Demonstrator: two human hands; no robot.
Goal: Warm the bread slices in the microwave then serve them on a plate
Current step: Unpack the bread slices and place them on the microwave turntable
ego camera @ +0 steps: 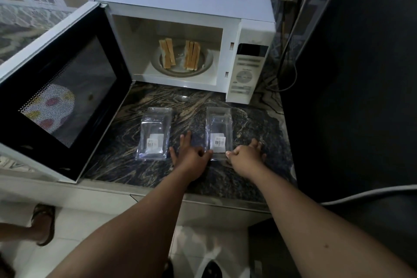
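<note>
- Far left, the microwave door (61, 88) stands swung wide open over the edge of the dark marbled counter (126, 160); something pale with coloured spots shows through its mesh window, too dim to name.
- Inside the microwave (187, 4), the bread slices (180, 54) stand on edge in two groups, two on the left and three on the right, on a round plate (155, 61) in the middle of the cavity.
- On the counter in front, the left clear tray (154, 134) lies flat with a barcode label near its close end; no hand touches it.
- The left hand (191, 153) sits between the two trays: its thumb side reaches to the near left corner of the right clear tray (219, 133), some fingers are spread flat on the counter, others bent. It looks to be steadying or pinching that corner, but I cannot tell for sure.
- The right hand (247, 153) is at the tray's near right corner, thumb pressed against curled fingers at the edge, seemingly a pinch on the rim.
- My guess at the step: with the door open and the bread inside on its plate, either the bread is just loaded or it is ready to come out; the display gives no clue.
- The next move calls for freeing both hands from the tray, then either closing the door or reaching in for the plate, keeping it level so the upright slices do not topple.
</note>
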